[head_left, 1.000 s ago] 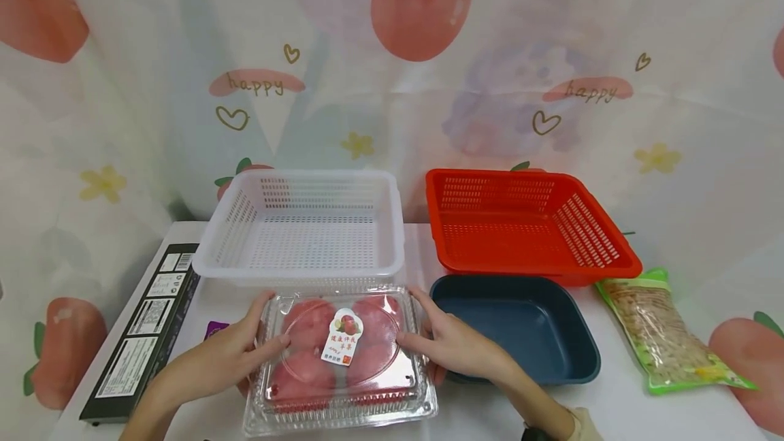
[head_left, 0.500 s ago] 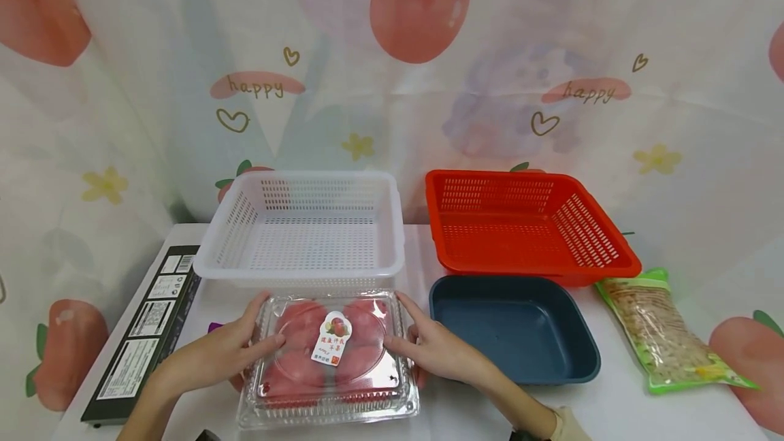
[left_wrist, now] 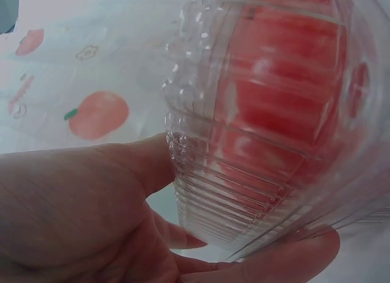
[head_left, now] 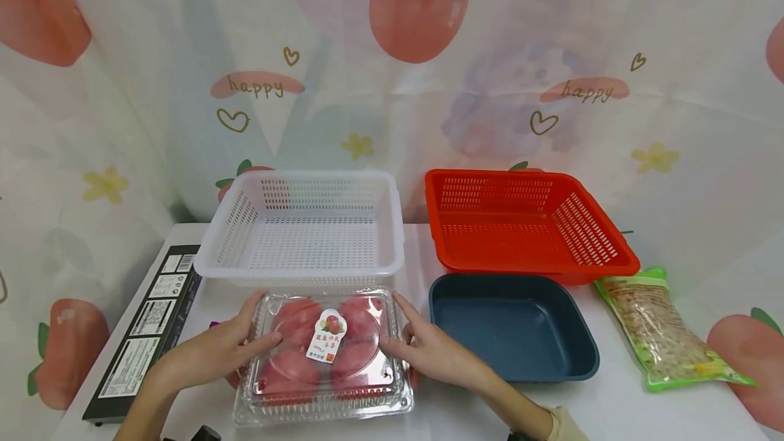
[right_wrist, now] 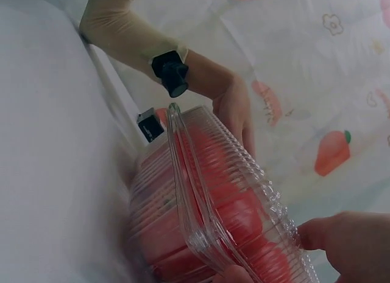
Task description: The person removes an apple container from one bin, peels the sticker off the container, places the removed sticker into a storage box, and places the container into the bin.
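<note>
A clear plastic clamshell box (head_left: 358, 363) of red apples, with a white label (head_left: 327, 337) on its lid, is in front of the white basket in the head view. My left hand (head_left: 214, 358) grips its left side, thumb over the lid's edge and fingers partly hidden below. My right hand (head_left: 437, 354) grips the right side the same way. In the left wrist view the ribbed plastic wall (left_wrist: 244, 155) lies between thumb and fingers. In the right wrist view the box (right_wrist: 207, 198) is seen from its side, with a fingertip at its rim.
A white basket (head_left: 300, 272) and a red basket (head_left: 539, 268) stand at the back. Right of the box is a dark blue basin (head_left: 511, 332). A long black box (head_left: 143, 332) lies at left, and a green-edged clear packet (head_left: 661, 332) at far right.
Both hands have moved the clamshell box a little to the left and slightly away from me, with their grip kept. Baskets, basin and packet stay put.
</note>
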A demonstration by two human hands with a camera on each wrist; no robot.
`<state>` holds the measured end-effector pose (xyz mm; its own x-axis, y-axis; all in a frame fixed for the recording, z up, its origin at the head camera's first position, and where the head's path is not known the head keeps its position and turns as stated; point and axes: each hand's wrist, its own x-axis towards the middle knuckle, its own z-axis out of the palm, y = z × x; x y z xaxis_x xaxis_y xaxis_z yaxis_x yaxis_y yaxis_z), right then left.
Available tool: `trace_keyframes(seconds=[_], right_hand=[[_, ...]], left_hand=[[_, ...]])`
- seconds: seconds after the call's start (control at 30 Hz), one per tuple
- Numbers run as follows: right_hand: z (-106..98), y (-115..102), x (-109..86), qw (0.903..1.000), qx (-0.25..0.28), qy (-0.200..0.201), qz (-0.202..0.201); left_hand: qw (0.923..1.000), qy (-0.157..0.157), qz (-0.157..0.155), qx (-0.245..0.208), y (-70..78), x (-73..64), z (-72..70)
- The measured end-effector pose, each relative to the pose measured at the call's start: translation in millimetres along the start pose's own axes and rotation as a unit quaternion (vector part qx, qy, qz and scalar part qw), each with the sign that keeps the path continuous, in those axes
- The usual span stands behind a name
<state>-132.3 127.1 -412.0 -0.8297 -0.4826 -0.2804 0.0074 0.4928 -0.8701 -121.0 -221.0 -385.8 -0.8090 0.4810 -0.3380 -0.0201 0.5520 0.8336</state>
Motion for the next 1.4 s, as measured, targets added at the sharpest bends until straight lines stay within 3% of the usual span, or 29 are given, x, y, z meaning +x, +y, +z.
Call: trace_keyframes(seconds=[0.3,0.77,0.93,1.07,1.2,1.3,1.4], right_hand=[[10.5,-1.1,-1.6,0.9991,0.038,-0.005,-0.019],[11.7,0.4,-0.2,0.9997,0.02,-0.009,-0.009],[12.2,-0.4,-0.2,0.9997,-0.019,0.005,-0.011],[12.9,-4.0,-0.8,0.9965,-0.079,0.027,-0.011],[13.5,-6.4,-1.2,0.9911,-0.125,0.046,-0.009],[14.1,-7.2,-2.3,0.988,-0.144,0.056,-0.01],[15.3,-7.9,-3.3,0.9832,-0.168,0.069,-0.016]], left_hand=[[0.9998,-0.016,-0.003,-0.01,-5.0,0.0,-8.8],[0.9998,-0.016,-0.013,0.0,-10.3,3.8,-11.1],[0.9981,0.02,-0.034,0.048,-6.8,2.0,-9.5],[0.9903,0.07,-0.036,0.115,-3.9,0.6,-8.6],[0.977,0.126,0.004,0.172,-2.1,0.5,-7.0],[0.9716,0.157,0.052,0.169,-2.5,5.0,-4.8],[0.9705,0.167,0.088,0.15,-5.4,10.0,-4.0]])
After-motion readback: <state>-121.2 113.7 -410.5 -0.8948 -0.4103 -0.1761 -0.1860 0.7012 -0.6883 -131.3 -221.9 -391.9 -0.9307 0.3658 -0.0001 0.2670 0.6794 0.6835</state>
